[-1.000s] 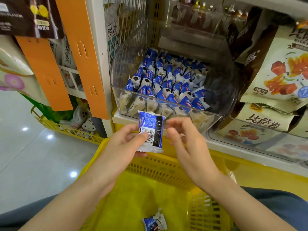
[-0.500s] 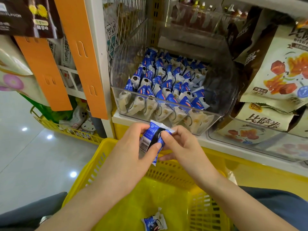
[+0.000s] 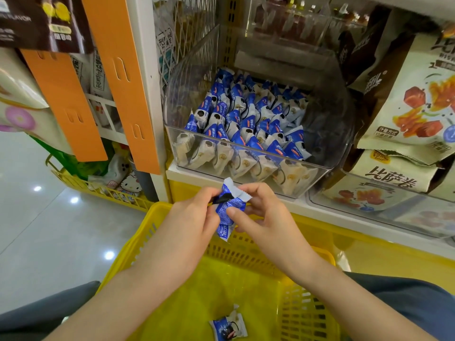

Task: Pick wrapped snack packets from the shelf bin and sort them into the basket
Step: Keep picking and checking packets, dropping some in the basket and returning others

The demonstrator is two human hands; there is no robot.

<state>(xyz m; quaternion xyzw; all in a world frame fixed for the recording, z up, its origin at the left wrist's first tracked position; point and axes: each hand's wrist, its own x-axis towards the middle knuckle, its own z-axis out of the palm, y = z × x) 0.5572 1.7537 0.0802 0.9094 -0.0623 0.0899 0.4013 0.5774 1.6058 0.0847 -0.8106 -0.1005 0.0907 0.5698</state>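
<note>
Holding one blue-and-white packet (image 3: 227,210) between both grips, we stood early in the job, by our reckoning. Our left grip (image 3: 193,217) pinched the packet's left edge and our right grip (image 3: 267,217) pinched its right side, thumb on the front. Both were closed on it, above the far rim of the yellow basket (image 3: 138,242) and just below the shelf bin (image 3: 327,114). Only one loose packet (image 3: 229,327) lay on the part of the basket floor that we could see. Rows of packets in the bin (image 3: 246,124) stood tightly packed, so most of the sorting seemed left to do. Our forearms (image 3: 138,286) and the lower frame edge cut off much of the basket, so more could have lain there unseen. The bin's back rows blurred together and we could not count them; the print on the wrappers was too small for us to read
</note>
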